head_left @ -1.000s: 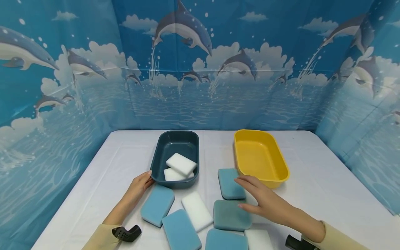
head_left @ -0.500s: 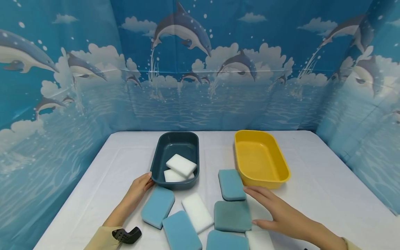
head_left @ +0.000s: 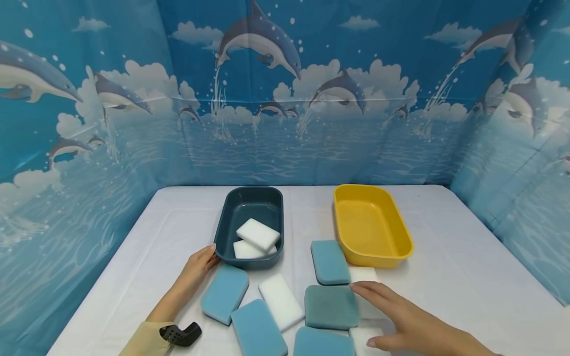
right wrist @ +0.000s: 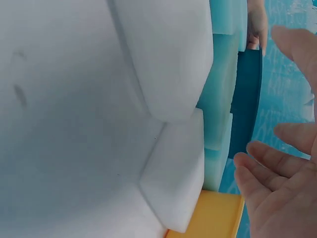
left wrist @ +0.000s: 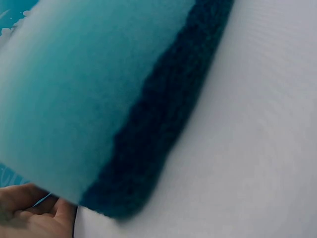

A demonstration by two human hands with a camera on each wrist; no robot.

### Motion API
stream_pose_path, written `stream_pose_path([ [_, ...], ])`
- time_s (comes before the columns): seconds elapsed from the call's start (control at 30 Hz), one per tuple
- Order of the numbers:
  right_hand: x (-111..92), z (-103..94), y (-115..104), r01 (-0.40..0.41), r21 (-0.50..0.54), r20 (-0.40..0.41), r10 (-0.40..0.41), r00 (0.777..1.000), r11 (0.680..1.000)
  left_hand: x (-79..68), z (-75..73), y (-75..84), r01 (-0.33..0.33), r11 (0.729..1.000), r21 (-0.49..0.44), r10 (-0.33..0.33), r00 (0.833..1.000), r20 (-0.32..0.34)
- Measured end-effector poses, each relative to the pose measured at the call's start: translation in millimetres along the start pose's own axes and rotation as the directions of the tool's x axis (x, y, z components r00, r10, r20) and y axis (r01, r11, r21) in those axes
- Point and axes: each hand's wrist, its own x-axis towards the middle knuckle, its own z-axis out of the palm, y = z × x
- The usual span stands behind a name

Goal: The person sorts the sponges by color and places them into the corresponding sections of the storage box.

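Observation:
My left hand (head_left: 197, 268) holds the near left corner of a dark teal tray (head_left: 249, 195), in which two white sponges (head_left: 258, 234) lie, one partly on the other. My right hand (head_left: 411, 316) hovers with fingers spread and nothing held, over white sponges (head_left: 365, 273) right of a grey-green sponge (head_left: 331, 306). In the right wrist view, those white sponges (right wrist: 176, 168) lie apart from the right hand (right wrist: 285, 183). The left wrist view is mostly filled by a blue sponge (left wrist: 89, 89) with a dark scouring layer; the left hand (left wrist: 37, 213) shows beyond it.
A yellow tray (head_left: 369, 222) stands at the back right, a blue sponge (head_left: 330, 262) near its corner. More blue sponges (head_left: 258, 326) and a white sponge (head_left: 281, 301) lie on the white table (head_left: 467, 277). A dolphin-print curtain (head_left: 285, 148) encloses the back and sides.
My right hand has drawn back toward me and to the right, away from the blue sponge by the yellow tray, uncovering a white sponge. The left hand stays at the teal tray.

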Motion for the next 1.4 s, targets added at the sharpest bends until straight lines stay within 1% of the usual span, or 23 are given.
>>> stream_pose_path([
  [0.1, -5, 2.2, 3, -0.055, 0.07, 0.082, 0.049, 0.995, 0.996, -1.9, 0.2, 2.4, 0.009, 1.0, 0.002, -0.009, 1.0, 0.001],
  [0.17, -7, 3.5, 4, -0.073, 0.094, 0.112, 0.063, 0.992, 0.993, -2.5, 0.3, 3.1, 0.008, 1.0, -0.001, -0.008, 1.0, 0.003],
  [0.3, -10, 6.6, 7, -0.036, 0.129, 0.125, 0.019, 0.992, 0.991, -1.6, 0.4, 2.4, 0.006, 1.0, 0.0, -0.006, 1.0, 0.005],
  [0.43, -11, 9.0, 7, -0.021, 0.147, 0.133, 0.001, 0.991, 0.989, -0.9, 0.5, 1.7, 0.005, 1.0, -0.002, -0.005, 1.0, 0.008],
  [0.6, -13, 11.9, 7, -0.006, 0.136, 0.135, -0.012, 0.991, 0.991, -2.8, 0.8, 2.8, -0.005, 1.0, -0.005, 0.005, 1.0, 0.012],
  [0.73, -14, 15.4, 6, 0.002, 0.127, 0.124, -0.018, 0.992, 0.992, -2.2, 1.3, 2.2, 0.002, 1.0, -0.008, -0.002, 1.0, 0.006],
  [0.87, -13, 19.8, 6, 0.005, 0.097, 0.123, -0.017, 0.992, 0.995, -1.6, 1.6, 1.9, 0.002, 1.0, -0.007, -0.002, 1.0, 0.001],
  [1.07, -14, 30.7, 9, -0.046, 0.053, 0.151, 0.037, 0.988, 0.998, -2.9, 2.0, 2.6, -0.003, 1.0, -0.004, 0.003, 1.0, 0.002],
  [1.1, -14, 33.4, 9, -0.05, 0.039, 0.147, 0.044, 0.988, 0.998, -2.9, 2.0, 2.5, -0.005, 1.0, -0.004, 0.005, 1.0, 0.002],
  [1.13, -15, 36.0, 10, -0.037, 0.021, 0.132, 0.034, 0.991, 0.999, -3.0, 2.1, 2.5, -0.006, 1.0, -0.003, 0.006, 1.0, 0.003],
  [1.27, -18, 47.1, 14, 0.046, -0.081, 0.03, -0.043, 0.999, 0.996, -3.3, 2.4, 2.6, -0.007, 1.0, 0.004, 0.007, 1.0, 0.004],
  [1.37, -22, 55.2, 15, 0.115, -0.179, -0.066, -0.129, 0.989, 0.977, -3.3, 2.5, 2.4, -0.007, 1.0, 0.007, 0.007, 1.0, -0.002],
  [1.4, -23, 57.5, 14, 0.121, -0.207, -0.087, -0.142, 0.986, 0.971, -3.3, 2.4, 2.3, -0.006, 1.0, 0.006, 0.006, 1.0, -0.004],
])
